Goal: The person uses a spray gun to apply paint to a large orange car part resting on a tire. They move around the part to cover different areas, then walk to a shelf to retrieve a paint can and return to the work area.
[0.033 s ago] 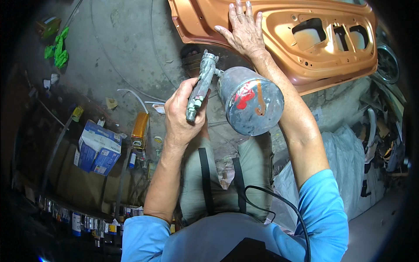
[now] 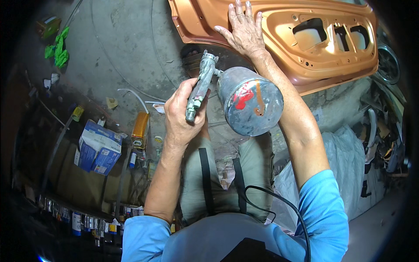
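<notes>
My left hand (image 2: 180, 111) is wrapped round a paint-stained spray gun (image 2: 205, 78), its nozzle end pointing away from me. A grey metal paint cup (image 2: 253, 102) with red and brown paint marks is joined to the gun's right side. My right hand (image 2: 246, 30) lies with spread fingers on a copper-orange car door panel (image 2: 279, 52). That arm passes close to the right of the cup, and from this view I cannot tell whether they touch. The panel has several cut-out openings, and its far edge runs out of the picture.
On the left are a blue and white box (image 2: 98, 147), a gold-coloured metal device (image 2: 140, 129) and a green cloth (image 2: 60, 49). Several small cans and bottles (image 2: 77, 222) line the lower left. Plastic sheeting (image 2: 336, 161) lies at right; a wheel (image 2: 388, 64) stands beyond the panel. A black cable (image 2: 291, 204) crosses my lap.
</notes>
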Available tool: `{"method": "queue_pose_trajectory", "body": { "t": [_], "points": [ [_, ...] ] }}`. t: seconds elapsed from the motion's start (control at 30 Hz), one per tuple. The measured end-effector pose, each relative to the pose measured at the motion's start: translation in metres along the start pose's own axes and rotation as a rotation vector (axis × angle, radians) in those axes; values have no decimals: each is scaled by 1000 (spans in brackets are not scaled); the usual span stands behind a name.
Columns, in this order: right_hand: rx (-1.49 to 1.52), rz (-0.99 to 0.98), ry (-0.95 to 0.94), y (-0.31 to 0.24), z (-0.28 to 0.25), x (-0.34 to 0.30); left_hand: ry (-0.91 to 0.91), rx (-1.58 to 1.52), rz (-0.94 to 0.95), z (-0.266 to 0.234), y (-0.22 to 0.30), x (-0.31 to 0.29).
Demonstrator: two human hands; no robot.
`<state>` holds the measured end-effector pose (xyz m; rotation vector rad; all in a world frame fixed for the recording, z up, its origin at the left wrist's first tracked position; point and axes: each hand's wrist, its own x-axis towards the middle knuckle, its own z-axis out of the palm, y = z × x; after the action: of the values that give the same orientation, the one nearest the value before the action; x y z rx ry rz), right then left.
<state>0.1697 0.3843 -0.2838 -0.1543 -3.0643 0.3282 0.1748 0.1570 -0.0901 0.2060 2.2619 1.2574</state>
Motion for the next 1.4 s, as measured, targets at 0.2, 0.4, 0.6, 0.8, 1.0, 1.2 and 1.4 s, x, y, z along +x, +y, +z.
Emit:
{"method": "queue_pose_trajectory", "body": {
  "t": [0.2,0.4,0.6,0.8,1.0,1.2,1.4],
  "points": [
    [36,-10,57,-1,8,2,20,24,-16,5,-2,0],
    [30,4,114,0,12,6,59,44,33,11,-3,6],
    [27,-66,216,-1,14,2,59,37,12,12,0,10],
    [54,-46,190,1,18,2,53,17,-23,12,-1,13],
    [76,-73,232,-5,11,2,58,3,-42,12,-4,15],
    [361,3,86,-14,-6,-9,41,-7,-57,7,0,15],
    [746,372,99,-5,-28,-9,19,16,-2,3,-2,7]
  ]
}}
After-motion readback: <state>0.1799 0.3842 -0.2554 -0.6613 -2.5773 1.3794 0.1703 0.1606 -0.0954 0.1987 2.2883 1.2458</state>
